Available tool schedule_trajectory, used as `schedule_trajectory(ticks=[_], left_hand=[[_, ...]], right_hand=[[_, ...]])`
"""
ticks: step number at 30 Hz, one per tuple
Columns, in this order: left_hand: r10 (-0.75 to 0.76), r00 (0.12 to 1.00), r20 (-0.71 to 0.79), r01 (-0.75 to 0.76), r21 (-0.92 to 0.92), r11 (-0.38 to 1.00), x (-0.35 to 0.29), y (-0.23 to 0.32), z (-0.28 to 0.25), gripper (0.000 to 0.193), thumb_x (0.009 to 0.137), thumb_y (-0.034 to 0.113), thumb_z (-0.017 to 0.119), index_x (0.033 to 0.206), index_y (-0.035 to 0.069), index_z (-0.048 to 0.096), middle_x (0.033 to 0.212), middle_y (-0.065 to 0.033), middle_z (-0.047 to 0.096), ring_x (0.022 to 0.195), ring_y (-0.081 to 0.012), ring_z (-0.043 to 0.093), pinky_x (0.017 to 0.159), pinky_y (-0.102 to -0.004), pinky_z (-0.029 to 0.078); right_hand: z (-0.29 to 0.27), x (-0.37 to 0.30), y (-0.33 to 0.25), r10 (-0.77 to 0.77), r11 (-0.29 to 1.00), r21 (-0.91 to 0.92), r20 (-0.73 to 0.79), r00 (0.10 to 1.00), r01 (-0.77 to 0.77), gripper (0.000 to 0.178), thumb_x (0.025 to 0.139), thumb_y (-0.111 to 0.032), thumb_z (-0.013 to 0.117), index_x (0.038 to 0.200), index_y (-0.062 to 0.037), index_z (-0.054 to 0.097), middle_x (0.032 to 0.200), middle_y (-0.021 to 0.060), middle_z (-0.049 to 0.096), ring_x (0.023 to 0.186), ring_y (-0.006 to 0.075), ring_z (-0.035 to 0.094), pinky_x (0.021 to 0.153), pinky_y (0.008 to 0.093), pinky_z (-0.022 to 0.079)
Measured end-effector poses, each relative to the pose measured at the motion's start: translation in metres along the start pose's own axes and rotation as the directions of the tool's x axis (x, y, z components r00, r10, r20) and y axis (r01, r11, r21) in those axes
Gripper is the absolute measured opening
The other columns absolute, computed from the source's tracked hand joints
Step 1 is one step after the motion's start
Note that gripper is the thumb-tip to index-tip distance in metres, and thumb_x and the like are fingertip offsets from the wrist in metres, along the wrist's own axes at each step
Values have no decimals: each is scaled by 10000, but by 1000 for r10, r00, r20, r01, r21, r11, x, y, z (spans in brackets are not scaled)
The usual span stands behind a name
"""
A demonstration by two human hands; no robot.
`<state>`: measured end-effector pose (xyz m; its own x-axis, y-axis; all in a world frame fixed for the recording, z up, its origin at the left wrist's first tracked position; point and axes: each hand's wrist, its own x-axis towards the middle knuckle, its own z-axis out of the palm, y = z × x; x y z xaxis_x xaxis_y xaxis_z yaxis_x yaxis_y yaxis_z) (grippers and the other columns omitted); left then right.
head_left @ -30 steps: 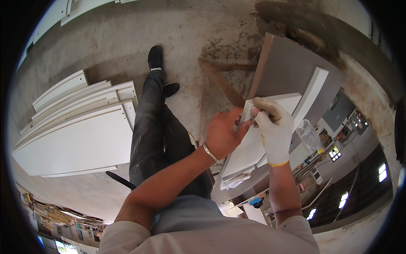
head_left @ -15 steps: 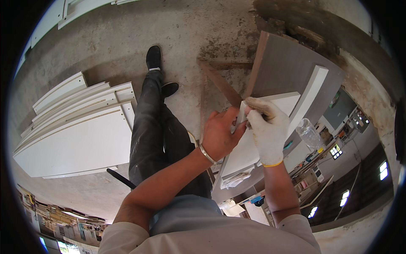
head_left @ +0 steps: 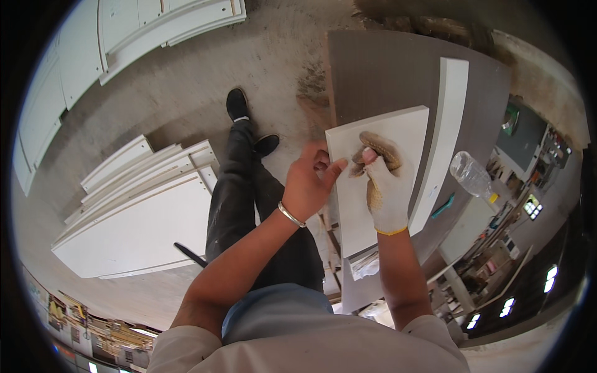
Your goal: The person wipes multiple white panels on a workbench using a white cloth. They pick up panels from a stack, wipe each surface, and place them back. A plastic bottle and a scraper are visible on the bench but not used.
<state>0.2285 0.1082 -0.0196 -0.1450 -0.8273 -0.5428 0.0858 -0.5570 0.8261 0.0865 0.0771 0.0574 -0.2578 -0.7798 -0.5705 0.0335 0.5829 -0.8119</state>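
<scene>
A rectangular white board (head_left: pixel 360 211) lies on a large grey-brown panel (head_left: pixel 385 68). At its left edge is my bare left hand (head_left: pixel 311 177), a metal bangle on the wrist. Its thumb reaches over the board's face while the curled, slightly blurred fingers sit beside the edge. My right hand (head_left: pixel 384 183), in a soiled white work glove, is over the board's upper part. The bare thumb pokes out and presses against curled glove fingers; anything between them is hidden.
A long white strip (head_left: pixel 444 137) lies right of the board, with a clear plastic bottle (head_left: pixel 471 174) and a teal tool (head_left: pixel 443 206) beyond. Stacked white panels (head_left: pixel 140 227) rest on the floor at left; more panels (head_left: pixel 81 56) stand at upper left.
My hands have come apart: the right has shifted from the board's edge onto its face, the left stays at the edge. The view has turned, so more of the board shows.
</scene>
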Motion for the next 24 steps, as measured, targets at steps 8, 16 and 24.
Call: schedule_trajectory(ticks=[8, 16, 24], left_hand=[[84, 994, -71, -78, 84, 993, 34, 21, -26, 140, 1022, 49, 733, 1124, -3, 652, 941, -46, 718, 842, -102, 695, 769, -253, 579], [-126, 980, -156, 128, 7, 992, 60, 20, -45, 359, 1088, 353, 650, 1019, 6, 714, 780, -101, 733, 676, -195, 715, 672, -319, 598], [-345, 933, 102, 336, 90, 937, 9, -6, -41, 428, 1084, 471, 617, 1143, 52, 676, 971, -115, 748, 803, -245, 735, 698, -394, 622]], right_hand=[[-64, -104, 63, 142, 969, 227, -173, 975, -101, 278, 1051, -82, 647, 1272, 80, 692, 931, 115, 687, 776, 191, 655, 677, 331, 550], [-94, -177, 144, 294, 876, 466, -313, 903, -123, 285, 1064, -120, 658, 1273, 69, 698, 928, 98, 703, 752, 172, 662, 672, 307, 551], [-99, -254, 194, 385, 756, 654, -409, 827, -29, 318, 1065, -142, 654, 1298, 73, 681, 938, 106, 703, 728, 183, 668, 658, 305, 538]])
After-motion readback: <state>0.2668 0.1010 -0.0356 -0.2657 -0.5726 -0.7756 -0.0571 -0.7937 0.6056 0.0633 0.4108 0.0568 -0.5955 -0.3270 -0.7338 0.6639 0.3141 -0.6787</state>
